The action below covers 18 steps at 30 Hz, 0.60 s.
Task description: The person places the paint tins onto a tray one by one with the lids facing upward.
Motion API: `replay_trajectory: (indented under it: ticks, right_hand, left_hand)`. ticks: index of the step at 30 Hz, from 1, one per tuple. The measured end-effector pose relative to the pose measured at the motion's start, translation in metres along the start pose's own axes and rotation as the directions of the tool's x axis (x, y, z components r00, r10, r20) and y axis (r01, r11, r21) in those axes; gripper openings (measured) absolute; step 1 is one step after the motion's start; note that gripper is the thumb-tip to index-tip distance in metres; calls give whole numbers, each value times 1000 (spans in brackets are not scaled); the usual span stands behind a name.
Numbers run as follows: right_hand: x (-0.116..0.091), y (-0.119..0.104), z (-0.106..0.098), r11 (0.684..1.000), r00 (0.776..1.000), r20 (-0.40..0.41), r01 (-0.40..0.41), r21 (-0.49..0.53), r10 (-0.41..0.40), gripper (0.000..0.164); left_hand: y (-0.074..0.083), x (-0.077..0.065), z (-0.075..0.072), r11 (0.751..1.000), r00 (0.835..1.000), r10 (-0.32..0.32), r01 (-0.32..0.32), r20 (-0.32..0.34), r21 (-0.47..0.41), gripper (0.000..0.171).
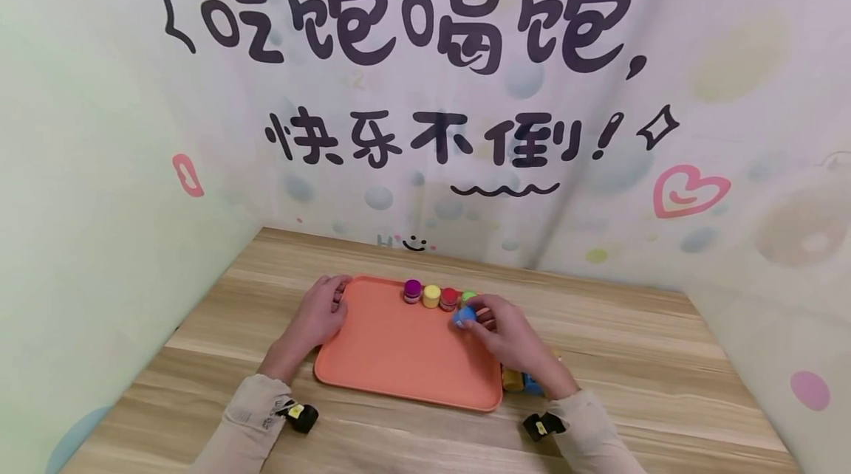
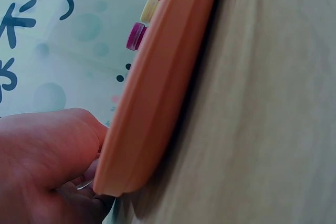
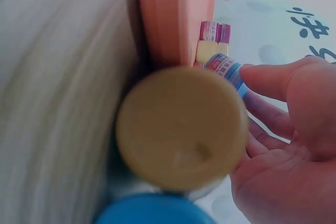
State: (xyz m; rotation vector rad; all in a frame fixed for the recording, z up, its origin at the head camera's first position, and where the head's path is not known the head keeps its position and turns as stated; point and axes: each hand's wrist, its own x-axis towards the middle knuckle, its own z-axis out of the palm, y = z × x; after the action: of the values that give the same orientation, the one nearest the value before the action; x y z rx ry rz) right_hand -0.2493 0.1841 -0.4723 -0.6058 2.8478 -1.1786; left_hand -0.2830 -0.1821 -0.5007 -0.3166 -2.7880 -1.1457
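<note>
My left hand (image 1: 324,315) grips the left edge of an orange tray (image 1: 399,356), its fingers curled at the rim near the far corner. Above the tray's far right part, my right hand (image 1: 510,334) pinches a small blue tub (image 1: 463,317) between thumb and fingers. The right wrist view shows this blue tub (image 3: 224,70) tilted, with a printed label. A purple tub (image 1: 412,292), a yellow tub (image 1: 432,296), a red tub (image 1: 448,300) and a green tub (image 1: 469,297) line the tray's far edge; my right hand partly covers the green one.
Right of the tray, under my right forearm, lie a yellow-brown lidded container (image 1: 513,379) and a blue one (image 1: 534,384). The wooden table (image 1: 631,378) extends on both sides. A printed wall covering (image 1: 412,208) rises behind it.
</note>
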Motion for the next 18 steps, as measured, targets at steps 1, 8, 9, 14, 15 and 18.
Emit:
replay_trajectory:
  ticks: [1, 8, 9, 14, 15, 18]
  right_hand:
    - [1, -1, 1, 1000, 1000, 2, 1, 1, -1, 36]
    - [9, -10, 8, 1000, 1000, 10, 15, -1, -15, 34]
    - [10, -11, 9, 1000, 1000, 9, 21, -3, -21, 34]
    - [16, -18, 13, 999, 999, 6, 40, -15, -40, 33]
    - [17, -19, 14, 999, 999, 6, 43, -15, -43, 33]
    - [20, -22, 17, 999, 999, 7, 47, -19, -47, 31]
  left_hand:
    - [0, 0, 0, 1000, 1000, 1, -1, 0, 0, 46]
    - [-2, 2, 0, 1000, 1000, -10, 9, 5, 7, 47]
    - [-2, 2, 0, 1000, 1000, -12, 12, 6, 7, 47]
    - [-2, 2, -1, 1000, 1000, -5, 5, 6, 11, 46]
    - [-2, 1, -1, 1000, 1000, -3, 3, 5, 11, 46]
    - [-1, 1, -1, 1000, 1000, 0, 0, 3, 9, 46]
